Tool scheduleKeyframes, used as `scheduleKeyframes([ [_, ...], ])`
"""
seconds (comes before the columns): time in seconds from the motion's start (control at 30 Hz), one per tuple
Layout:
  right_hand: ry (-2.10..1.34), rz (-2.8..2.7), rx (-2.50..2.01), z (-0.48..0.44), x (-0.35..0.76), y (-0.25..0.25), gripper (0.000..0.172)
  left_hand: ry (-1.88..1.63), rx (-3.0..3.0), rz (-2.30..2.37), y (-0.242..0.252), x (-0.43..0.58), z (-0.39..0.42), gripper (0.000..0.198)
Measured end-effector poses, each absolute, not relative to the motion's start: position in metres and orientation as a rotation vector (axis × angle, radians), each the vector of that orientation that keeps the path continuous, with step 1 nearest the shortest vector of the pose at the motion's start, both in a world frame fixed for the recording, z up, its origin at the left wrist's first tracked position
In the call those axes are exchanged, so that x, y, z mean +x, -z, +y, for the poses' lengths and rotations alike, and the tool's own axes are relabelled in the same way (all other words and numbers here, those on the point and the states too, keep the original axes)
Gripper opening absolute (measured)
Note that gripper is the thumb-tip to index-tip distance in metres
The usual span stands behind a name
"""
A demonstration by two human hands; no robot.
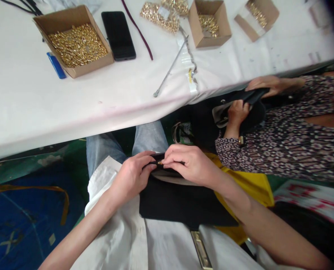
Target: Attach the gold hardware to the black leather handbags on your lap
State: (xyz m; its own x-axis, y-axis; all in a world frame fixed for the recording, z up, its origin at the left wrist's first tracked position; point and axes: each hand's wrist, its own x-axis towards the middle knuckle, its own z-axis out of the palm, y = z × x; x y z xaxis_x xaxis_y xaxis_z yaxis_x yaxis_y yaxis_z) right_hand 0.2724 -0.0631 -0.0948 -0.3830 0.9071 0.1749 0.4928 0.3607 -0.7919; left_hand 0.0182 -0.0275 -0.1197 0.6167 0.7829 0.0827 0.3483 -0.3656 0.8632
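Observation:
A black bag [181, 204] lies on my lap, below the edge of the white table [29, 108]. My left hand [133, 176] is closed on the bag's black strap or top edge at its left. My right hand [189, 163] is closed in a pinch over the same edge, and a small gold fitting [160, 163] shows between the fingertips of both hands. Which hand holds the fitting I cannot tell.
On the table stand a cardboard box of gold fittings [75, 43], a blue lighter [56, 65], a black phone [118, 35], a metal rod [171, 67] and two more small boxes [209, 24]. A person in a patterned top [285, 146] at the right holds another black bag [250, 99].

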Motion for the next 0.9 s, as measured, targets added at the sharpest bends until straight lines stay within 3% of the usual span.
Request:
scheduleKeyframes([
  [0.33,-0.689,-2.364,-1.582,-0.075,0.298,0.073,0.013,-0.632,1.942,0.868,0.124,0.018,-0.023,0.018],
  [0.43,-0.572,-2.363,-1.668,-0.075,0.279,0.074,0.028,-0.636,1.934,0.851,0.123,0.018,-0.017,0.018],
  [0.6,-0.764,-2.272,-1.458,-0.063,0.258,0.103,0.018,-0.63,1.802,0.913,0.12,0.008,-0.016,0.016],
  [0.77,-0.861,-1.96,-1.486,-0.063,0.263,0.121,0.013,-0.649,1.604,0.811,0.133,-0.005,-0.032,0.065],
  [0.9,-0.961,-1.9,-1.477,-0.067,0.264,0.122,0.012,-0.64,1.442,0.811,0.149,-0.001,-0.037,0.078],
])
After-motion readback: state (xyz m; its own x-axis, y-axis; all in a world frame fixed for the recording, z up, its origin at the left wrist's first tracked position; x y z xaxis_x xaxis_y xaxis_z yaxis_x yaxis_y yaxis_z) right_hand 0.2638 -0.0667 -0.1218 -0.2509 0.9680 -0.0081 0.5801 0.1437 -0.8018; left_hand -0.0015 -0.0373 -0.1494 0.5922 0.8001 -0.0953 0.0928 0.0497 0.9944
